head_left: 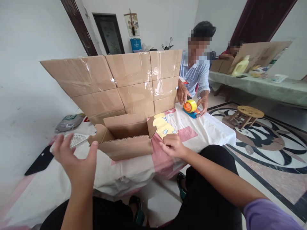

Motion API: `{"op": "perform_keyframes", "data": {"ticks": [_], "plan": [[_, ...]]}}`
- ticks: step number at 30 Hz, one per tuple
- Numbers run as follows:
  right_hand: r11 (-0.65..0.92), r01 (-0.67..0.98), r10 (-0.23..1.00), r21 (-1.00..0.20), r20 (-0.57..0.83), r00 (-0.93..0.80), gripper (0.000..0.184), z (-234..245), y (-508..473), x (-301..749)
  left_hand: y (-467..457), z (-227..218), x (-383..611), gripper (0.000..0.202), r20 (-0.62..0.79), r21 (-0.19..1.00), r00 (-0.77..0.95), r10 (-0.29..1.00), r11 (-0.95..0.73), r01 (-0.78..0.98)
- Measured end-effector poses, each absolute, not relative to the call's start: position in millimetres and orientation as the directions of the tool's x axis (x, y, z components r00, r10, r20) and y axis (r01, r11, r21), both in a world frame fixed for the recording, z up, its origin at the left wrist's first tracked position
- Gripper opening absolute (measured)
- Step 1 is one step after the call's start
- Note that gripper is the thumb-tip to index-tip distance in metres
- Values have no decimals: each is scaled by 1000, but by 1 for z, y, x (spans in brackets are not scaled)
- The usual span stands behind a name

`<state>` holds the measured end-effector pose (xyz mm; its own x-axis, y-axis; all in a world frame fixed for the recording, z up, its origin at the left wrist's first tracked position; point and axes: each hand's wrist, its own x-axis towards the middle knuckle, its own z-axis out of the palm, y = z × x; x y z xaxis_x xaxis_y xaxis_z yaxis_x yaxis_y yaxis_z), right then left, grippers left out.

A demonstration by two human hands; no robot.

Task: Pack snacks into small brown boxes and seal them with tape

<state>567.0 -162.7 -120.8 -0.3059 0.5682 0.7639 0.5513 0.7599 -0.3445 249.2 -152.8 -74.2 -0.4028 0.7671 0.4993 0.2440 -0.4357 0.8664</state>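
An open cardboard box (126,147) stands on the cloth-covered table in front of me, its flaps spread outward. My left hand (78,159) is raised at the box's left side, with thumb and fingers wide apart and nothing in them. To the right of the box, my right hand (174,145) is closed with curled fingers, over the cloth's yellow patch. Whether anything is inside that fist is hidden. Behind the box rises a wall of taped cardboard boxes (134,70). A co-worker across the table holds a tape dispenser (192,110) with a yellow roll of tape.
A grey bundle in plastic (70,123) and a white perforated piece (78,139) lie left of the box. The tablecloth (211,132) hangs over the table's edges. A wooden stool (249,111) stands on the patterned floor. Another person sits behind cardboard at a far table (249,83).
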Motion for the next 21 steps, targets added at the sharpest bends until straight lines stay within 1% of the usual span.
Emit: {"op": "perform_keyframes", "data": {"ticks": [1,2,3,5,6,8,9,13,14,18,21], "plan": [[726,573,594,-379,766,-246,47,-120,-159,572,-144,-77,244,75,416,909,-476,775,-371,190],[695,590,616,-412,764,-192,48,-120,-155,577,-137,-81,240,72,318,945,-515,796,-310,104],[665,602,634,-442,760,-141,48,-119,-152,582,-130,-83,239,65,222,967,-519,825,-254,11],[618,610,653,-496,756,-46,51,-118,-148,589,-121,-88,242,49,36,968,-413,910,-135,-211],[601,608,658,-518,753,-9,51,-116,-147,591,-118,-89,245,46,-6,958,-362,932,-99,-270],[587,594,664,-550,747,35,47,-113,-146,595,-118,-90,254,44,-12,948,-306,952,-87,-307],[588,583,667,-560,744,41,43,-111,-146,596,-120,-90,258,45,-4,942,-287,958,-93,-324],[609,545,689,-577,725,-2,11,-109,-145,597,-126,-92,274,49,57,922,-261,964,-151,-357],[614,540,697,-576,717,-27,16,-111,-145,596,-127,-93,278,49,55,922,-265,963,-151,-358],[654,525,705,-545,690,-163,61,-121,-145,588,-128,-99,290,46,32,927,-246,969,-121,-355],[688,499,695,-527,675,-247,79,-129,-147,581,-129,-100,293,52,83,922,-233,969,-163,-352]]}}
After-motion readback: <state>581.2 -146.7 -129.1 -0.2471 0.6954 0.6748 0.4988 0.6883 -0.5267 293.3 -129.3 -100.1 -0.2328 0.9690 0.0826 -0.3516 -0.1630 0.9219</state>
